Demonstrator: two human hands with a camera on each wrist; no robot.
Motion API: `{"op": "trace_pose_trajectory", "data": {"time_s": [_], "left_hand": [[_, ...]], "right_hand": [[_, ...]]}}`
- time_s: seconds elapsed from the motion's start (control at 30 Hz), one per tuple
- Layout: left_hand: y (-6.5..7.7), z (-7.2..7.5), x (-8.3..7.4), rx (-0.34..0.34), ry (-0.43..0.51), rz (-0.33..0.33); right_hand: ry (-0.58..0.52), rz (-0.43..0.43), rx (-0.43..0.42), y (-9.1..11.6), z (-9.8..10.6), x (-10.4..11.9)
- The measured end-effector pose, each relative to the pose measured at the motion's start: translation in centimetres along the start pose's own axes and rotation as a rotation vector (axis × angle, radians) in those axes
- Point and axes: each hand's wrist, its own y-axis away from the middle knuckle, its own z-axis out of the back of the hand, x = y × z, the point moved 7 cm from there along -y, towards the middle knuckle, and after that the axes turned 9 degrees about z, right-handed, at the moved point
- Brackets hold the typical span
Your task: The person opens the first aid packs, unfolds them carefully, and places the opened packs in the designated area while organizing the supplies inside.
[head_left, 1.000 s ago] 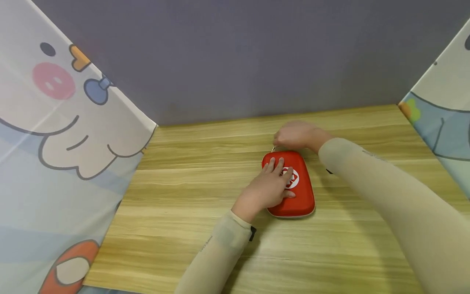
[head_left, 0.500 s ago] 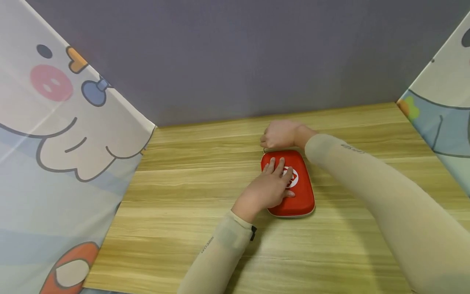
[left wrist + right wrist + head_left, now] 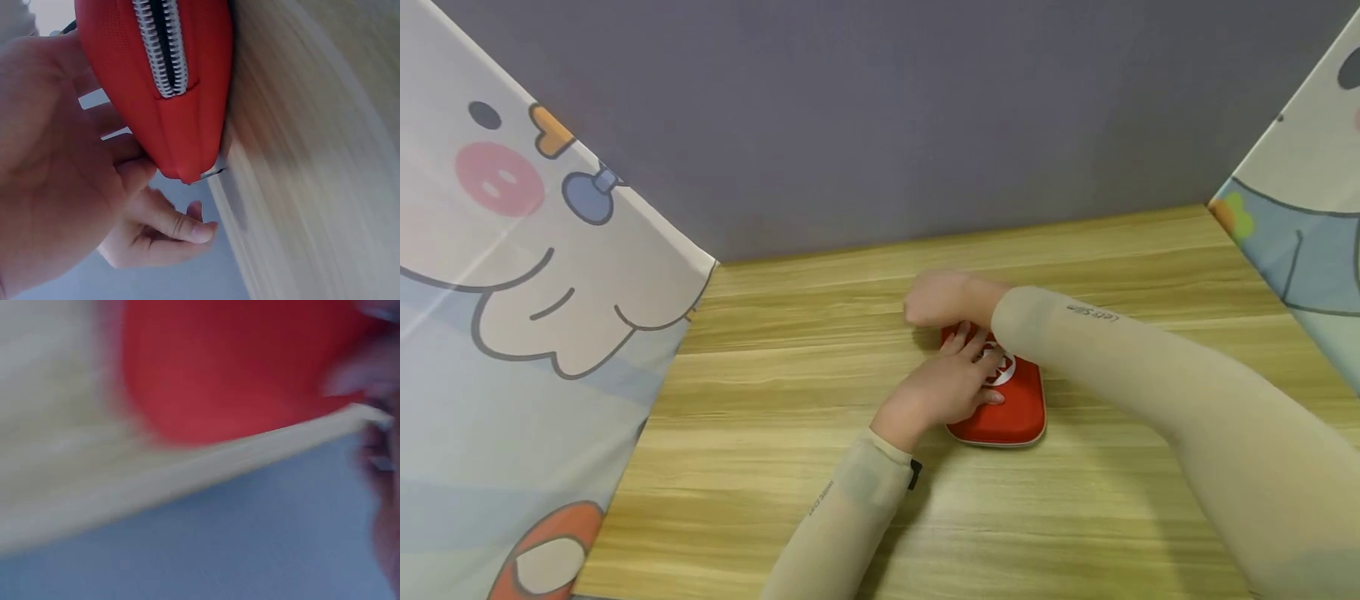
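A red hard-shell zip case with a white round emblem lies on the table. My left hand rests on its top, fingers spread over the emblem. In the left wrist view, the toothed zip runs along the case's side, its tooth rows apart over a dark gap. A small thin metal piece sticks out at the case's far end. My right hand, fingers curled, is at the far left corner; its forearm crosses over the case. I cannot tell whether the right fingers pinch anything. The right wrist view is blurred.
The wood-grain table meets a grey panel at the back. Cartoon-printed fabric walls stand at the left and right. Both arms wear pale sleeves.
My right hand has moved left across the case's far end to just beyond its left corner; its forearm now covers part of the case. The left hand stays in place on the case.
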Motion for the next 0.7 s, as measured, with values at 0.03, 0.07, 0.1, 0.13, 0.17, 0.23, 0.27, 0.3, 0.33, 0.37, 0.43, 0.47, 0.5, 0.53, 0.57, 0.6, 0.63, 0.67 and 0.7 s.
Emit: {"op": "trace_pose_trajectory", "data": {"time_s": [0.03,0.07,0.1,0.13,0.17,0.23,0.27,0.3,0.33,0.37,0.43,0.47,0.5,0.53,0.57,0.6,0.63,0.67,0.7], "left_hand": [[0.0,0.1,0.0,-0.003,0.004,-0.004],[0.1,0.2,0.0,-0.004,0.010,-0.005],[0.1,0.2,0.0,-0.002,0.010,-0.004],[0.1,0.3,0.0,0.001,0.010,-0.003],[0.2,0.3,0.0,0.007,0.009,0.002],[0.3,0.4,0.0,0.015,0.002,0.011],[0.3,0.4,0.0,0.017,-0.006,0.013],[0.3,0.4,0.0,0.016,-0.016,0.010],[0.3,0.4,0.0,0.013,-0.024,0.008],[0.3,0.4,0.0,0.010,-0.033,0.005],[0.3,0.3,0.0,0.007,-0.035,-0.001],[0.3,0.2,0.0,0.004,-0.037,-0.005],[0.3,0.2,0.0,0.002,-0.037,-0.010],[0.2,0.1,-0.1,0.001,-0.038,-0.013],[0.3,0.0,-0.1,0.004,-0.035,-0.014],[0.3,0.0,-0.1,0.004,-0.030,-0.014],[0.3,0.0,-0.2,0.002,-0.032,-0.016],[0.3,0.1,-0.2,-0.002,-0.037,-0.017],[0.4,0.1,-0.2,-0.002,-0.039,-0.016]], "right_hand": [[-0.117,-0.114,0.059,0.0,-0.2,-0.7],[-0.222,-0.234,0.100,0.1,-0.3,-1.3],[-0.317,-0.346,0.132,0.5,-0.4,-1.9],[-0.392,-0.439,0.157,0.8,-0.4,-2.3],[-0.445,-0.513,0.178,1.2,-0.5,-2.5],[-0.531,-0.615,0.211,1.7,-0.5,-2.6],[-0.563,-0.651,0.220,1.9,-0.6,-2.6],[-0.587,-0.687,0.234,2.0,-0.6,-2.5],[-0.607,-0.719,0.257,2.0,-0.8,-2.5],[-0.620,-0.740,0.281,1.9,-0.9,-2.5],[-0.635,-0.770,0.336,1.5,-1.3,-2.4],[-0.636,-0.774,0.366,1.3,-1.5,-2.3],[-0.645,-0.779,0.398,1.0,-1.8,-2.3],[-0.649,-0.783,0.425,0.7,-2.1,-2.2],[-0.650,-0.785,0.451,0.5,-2.4,-2.2],[-0.653,-0.787,0.464,0.5,-2.6,-2.2],[-0.653,-0.781,0.472,0.4,-2.7,-2.1],[-0.653,-0.772,0.473,0.3,-2.7,-2.0],[-0.646,-0.759,0.467,0.3,-2.6,-2.0]]}}
